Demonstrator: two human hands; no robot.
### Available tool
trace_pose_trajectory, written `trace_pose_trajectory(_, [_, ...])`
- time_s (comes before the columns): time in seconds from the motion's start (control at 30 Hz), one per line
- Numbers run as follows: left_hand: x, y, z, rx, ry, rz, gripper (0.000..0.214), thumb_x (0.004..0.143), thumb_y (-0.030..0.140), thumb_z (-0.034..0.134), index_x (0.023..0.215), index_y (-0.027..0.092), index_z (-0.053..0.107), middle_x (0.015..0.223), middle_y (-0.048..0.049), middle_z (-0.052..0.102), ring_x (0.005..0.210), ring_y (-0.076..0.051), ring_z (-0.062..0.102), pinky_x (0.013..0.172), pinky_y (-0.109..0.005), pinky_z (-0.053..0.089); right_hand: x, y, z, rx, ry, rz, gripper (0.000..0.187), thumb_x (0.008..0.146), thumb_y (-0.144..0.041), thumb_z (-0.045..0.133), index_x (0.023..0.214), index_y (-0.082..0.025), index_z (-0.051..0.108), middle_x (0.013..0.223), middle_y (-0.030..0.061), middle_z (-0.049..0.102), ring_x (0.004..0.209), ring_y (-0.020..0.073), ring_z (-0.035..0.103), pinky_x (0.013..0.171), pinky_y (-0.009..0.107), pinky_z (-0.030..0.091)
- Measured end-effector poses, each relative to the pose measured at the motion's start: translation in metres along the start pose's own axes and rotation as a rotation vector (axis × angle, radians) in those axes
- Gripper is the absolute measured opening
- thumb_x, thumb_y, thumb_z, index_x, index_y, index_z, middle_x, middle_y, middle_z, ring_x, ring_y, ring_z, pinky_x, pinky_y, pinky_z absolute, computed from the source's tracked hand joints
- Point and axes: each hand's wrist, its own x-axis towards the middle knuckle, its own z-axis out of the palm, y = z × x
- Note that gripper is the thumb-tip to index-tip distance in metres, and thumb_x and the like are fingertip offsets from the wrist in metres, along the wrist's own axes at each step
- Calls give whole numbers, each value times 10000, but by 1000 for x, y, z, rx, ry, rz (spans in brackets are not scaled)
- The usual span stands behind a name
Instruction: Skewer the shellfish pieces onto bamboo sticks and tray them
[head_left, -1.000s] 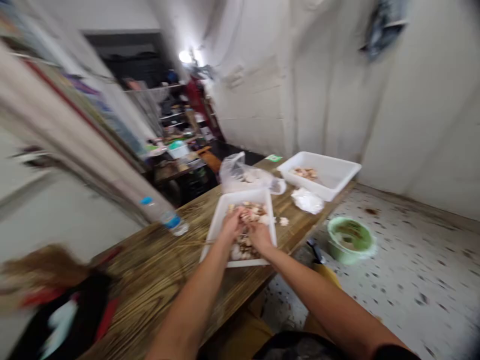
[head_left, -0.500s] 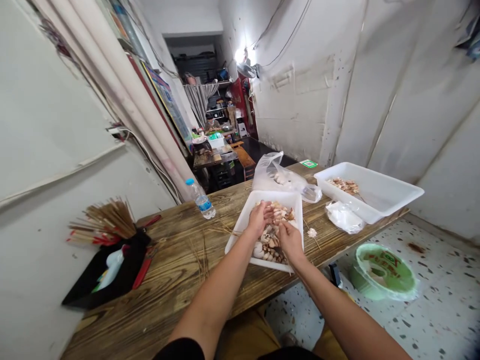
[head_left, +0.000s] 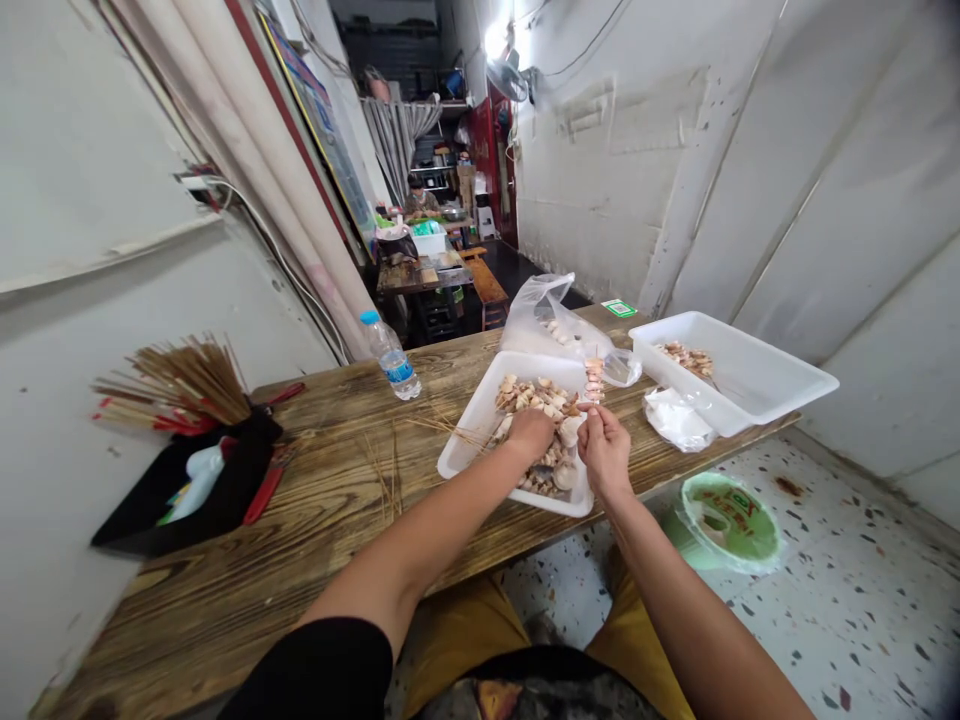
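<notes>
Right hand (head_left: 606, 445) pinches the lower end of a thin wooden skewer threaded with pale pinkish food pieces (head_left: 594, 380), roughly upright by the right rim of a white rectangular plastic tray (head_left: 555, 505). Left hand (head_left: 532, 432) is down among loose pale-and-brown food pieces (head_left: 525, 394) in that tray; fingertips hidden, can't tell if pinching. Thin bare wooden sticks (head_left: 393, 480) lie left of tray on the brown wood-grain table (head_left: 322, 530). Translucent plastic bag (head_left: 536, 312) sits just behind tray.
</notes>
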Motion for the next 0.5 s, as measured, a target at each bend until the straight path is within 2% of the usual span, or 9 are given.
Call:
trace_pose_trajectory(0.17, [-1,-1,1,-63,-56,-17,194,796,155,595,886,99,757,1030,-237,699,985,-318,657,890,-396,475,0,4,-2,7,39,22,390,788,-536,608,937,-176,587,444,-128,324,357,48,222,359,190,164])
trace_pose_trajectory(0.27, [-1,-7,-1,-242,46,-12,123,757,158,633,784,134,750,942,-183,722,945,-286,663,896,-373,473,0,3,-4,-15,18,19,385,796,-536,595,940,-178,588,445,-125,330,359,51,223,362,192,166])
trace_pose_trajectory(0.33, [2,-13,-4,-526,189,-45,63,734,180,674,756,168,732,874,-108,728,902,-237,660,884,-336,478,-3,0,-3,-54,-9,13,389,803,-537,583,941,-173,595,447,-118,336,366,53,225,369,196,163])
trace_pose_trajectory(0.4, [5,-18,-9,-957,307,-143,43,748,202,682,773,173,702,813,-57,713,823,-187,654,828,-302,498,-8,-2,0,-111,-37,17,400,807,-539,574,942,-164,607,449,-113,335,376,55,225,377,200,160])
trace_pose_trajectory(0.43, [6,-20,-12,-1203,320,-194,44,762,205,680,781,166,682,782,-45,700,775,-165,649,789,-288,509,-12,-3,2,-138,-56,31,404,806,-541,573,938,-160,611,448,-111,332,380,56,225,381,201,158])
trace_pose_trajectory(0.5, [8,-24,-19,-1672,265,-253,58,784,188,677,773,147,637,729,-38,672,692,-134,637,729,-270,524,-21,-3,6,-175,-118,85,413,794,-550,576,917,-157,613,444,-110,327,380,57,220,382,204,157])
